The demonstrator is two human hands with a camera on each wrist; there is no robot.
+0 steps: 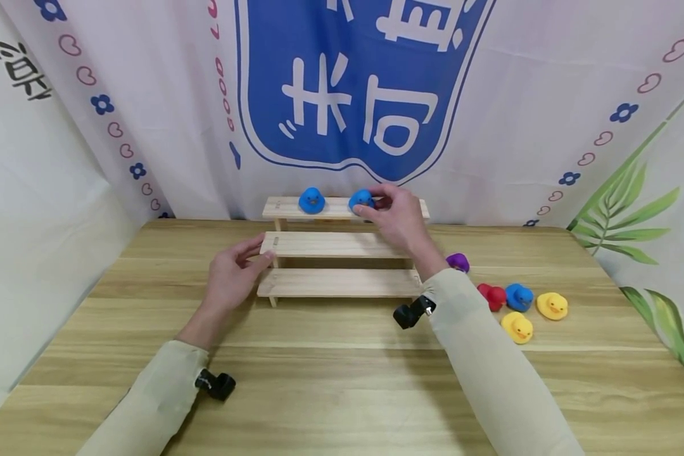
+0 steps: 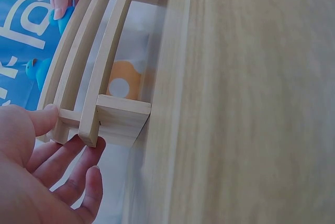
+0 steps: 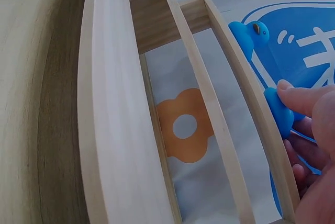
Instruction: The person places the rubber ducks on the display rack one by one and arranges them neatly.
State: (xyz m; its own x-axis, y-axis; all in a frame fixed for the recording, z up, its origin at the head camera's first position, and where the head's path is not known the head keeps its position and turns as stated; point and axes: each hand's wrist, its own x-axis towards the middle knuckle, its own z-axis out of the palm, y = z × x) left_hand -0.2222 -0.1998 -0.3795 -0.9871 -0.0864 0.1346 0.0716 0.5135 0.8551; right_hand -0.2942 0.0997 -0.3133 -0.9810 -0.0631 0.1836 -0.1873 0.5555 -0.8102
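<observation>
A three-tier wooden stand (image 1: 330, 244) is on the table, its tiers rising toward the curtain. My right hand (image 1: 401, 218) pinches a blue rubber duck (image 1: 360, 200) between thumb and fingers at the top tier, right of the middle. Left of it, another blue duck (image 1: 311, 201) sits upright on the same tier. At the stand's left end, my left hand (image 1: 230, 277) grips the edge around the middle tier. In the left wrist view its thumb lies on one side of the boards and its fingertips (image 2: 94, 148) touch their ends.
Right of the stand, several rubber ducks lie on the table (image 1: 330, 380): a red duck (image 1: 493, 297), a blue one (image 1: 519, 297), two yellow ones (image 1: 552, 306), and a purple one (image 1: 458, 262) partly behind my right arm. A printed curtain (image 1: 194, 126) hangs close behind the stand.
</observation>
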